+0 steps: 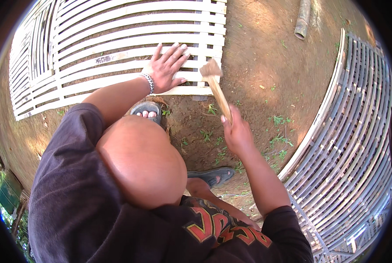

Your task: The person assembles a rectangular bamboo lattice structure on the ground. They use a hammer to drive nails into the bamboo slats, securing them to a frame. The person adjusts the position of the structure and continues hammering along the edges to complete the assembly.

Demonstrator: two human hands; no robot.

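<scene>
- Left hand [166,69], bracelet [148,82] on the wrist, spread flat on the white panel [125,54].
- Right hand [238,133] gripping a hammer [218,93], its head by the panel's corner.
- Over to the right, a darker slatted rack [349,140].
- Pole [303,19] lying on the soil [253,52].

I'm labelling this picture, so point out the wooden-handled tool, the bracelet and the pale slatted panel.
Wooden-handled tool [219,95]: head view, handle.
Bracelet [149,82]: head view, chain links.
Pale slatted panel [110,58]: head view, stained slat.
</scene>
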